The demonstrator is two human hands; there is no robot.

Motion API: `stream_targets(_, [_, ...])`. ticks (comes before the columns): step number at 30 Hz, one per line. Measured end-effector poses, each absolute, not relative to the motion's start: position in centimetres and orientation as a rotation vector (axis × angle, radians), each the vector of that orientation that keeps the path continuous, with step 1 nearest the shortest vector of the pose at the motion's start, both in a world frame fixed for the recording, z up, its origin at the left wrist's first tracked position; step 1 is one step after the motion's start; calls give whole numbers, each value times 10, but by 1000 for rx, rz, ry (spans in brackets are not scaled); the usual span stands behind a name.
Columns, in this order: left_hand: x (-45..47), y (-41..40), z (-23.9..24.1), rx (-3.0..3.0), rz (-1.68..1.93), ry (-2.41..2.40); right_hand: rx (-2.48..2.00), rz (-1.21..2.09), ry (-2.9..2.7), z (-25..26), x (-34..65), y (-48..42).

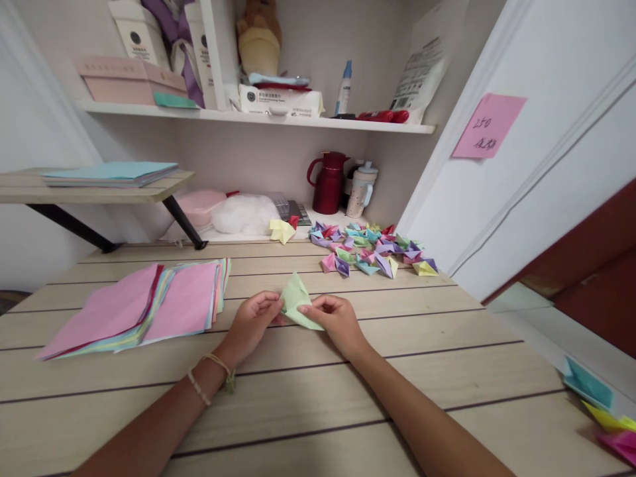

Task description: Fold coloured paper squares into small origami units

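Paper (295, 295), pale green, folded, pointed at top; both hands (252, 321) pinching opposite edges.

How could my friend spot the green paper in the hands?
Find the wooden table with dark lines across it, then look near its middle. Between the left hand and right hand is pale green paper with a pointed top. Unlike the flat pink sheets to its left and the small folded shapes behind, it's held in both hands.

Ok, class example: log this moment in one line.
left hand: pinches green paper; right hand: pinches same paper; folded papers: beyond hands; pink sheets: at left
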State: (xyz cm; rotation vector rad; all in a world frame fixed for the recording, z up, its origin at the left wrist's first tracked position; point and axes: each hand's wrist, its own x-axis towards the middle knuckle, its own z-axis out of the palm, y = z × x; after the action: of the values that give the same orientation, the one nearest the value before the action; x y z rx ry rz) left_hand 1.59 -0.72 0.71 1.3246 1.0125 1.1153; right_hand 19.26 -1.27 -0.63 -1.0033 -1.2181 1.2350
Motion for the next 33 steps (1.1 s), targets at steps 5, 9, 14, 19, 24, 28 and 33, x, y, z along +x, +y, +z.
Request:
stream_targets(5, [15,-8,8,1283,1101,968,-877,1349,-1187,-4,193,-13])
stream_targets(9, [15,-7,7,1255,1081,963,-835,1431,-1195,0,193,-14])
stream_targets(14, [14,-7,7,1237,1057,947,-791,1503,-1218,2,197,-14])
stream_targets(19, [13,-7,7,1227,1042,937,-790,1505,-1266,0,199,-13])
stream_targets(24, [13,-6,7,1229,1045,935,-785,1494,-1260,1,198,-13])
stream_targets(28, [14,-7,8,1238,1049,953,-764,1553,-1227,1,198,-14])
stream_targets(33, [14,-6,8,1252,1034,945,-753,1538,-1249,-1,198,-14])
